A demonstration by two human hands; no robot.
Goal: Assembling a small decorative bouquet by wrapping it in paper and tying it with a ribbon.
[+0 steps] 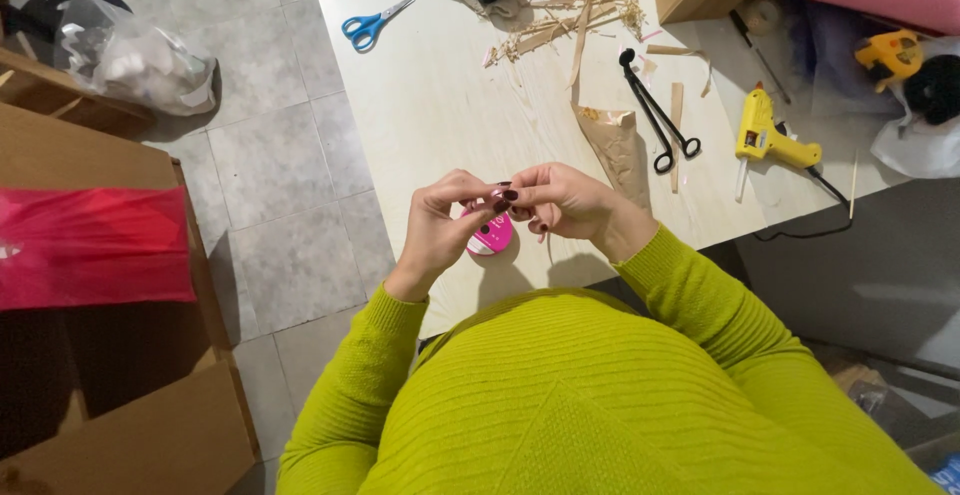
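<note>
At the centre of the frame, just above the lime-green sweater, the person holds a small pink ribbon spool over the near edge of the pale bench. The left hand curls around the spool from the left, fingers closed on it, thumb and forefinger pinched at its top. The right hand meets it there, fingertips pinched shut on something small at the spool's upper rim, probably the loose ribbon end, though it is too small to tell. The step in hand looks like freeing that end. The next move would call for a steady grip on the spool while the pinching fingers draw outward. Black scissors and a yellow glue gun lie well apart at upper right, blue scissors at upper left.
</note>
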